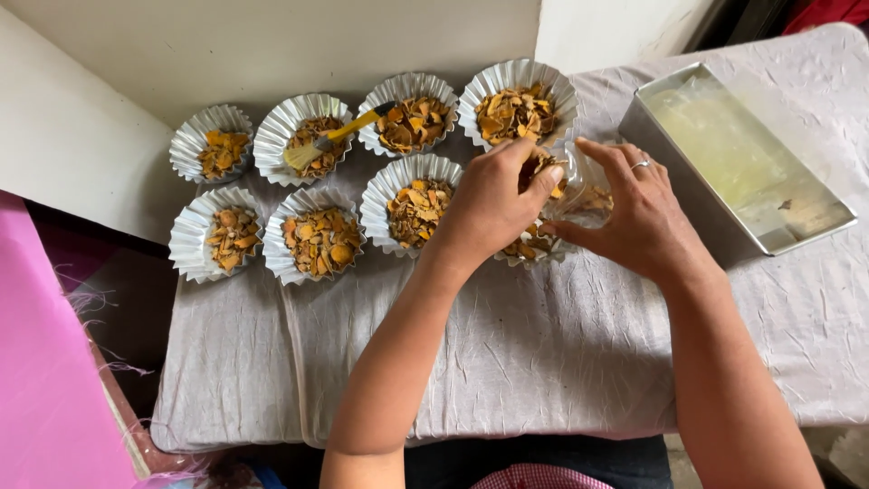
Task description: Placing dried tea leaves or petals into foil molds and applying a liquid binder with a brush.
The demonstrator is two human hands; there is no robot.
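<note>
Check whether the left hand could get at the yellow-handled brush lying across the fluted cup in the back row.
Probably yes. The brush lies uncovered across a fluted cup, with nothing over it, and the left hand is nearby. That hand is busy pinching chips right now.
</note>
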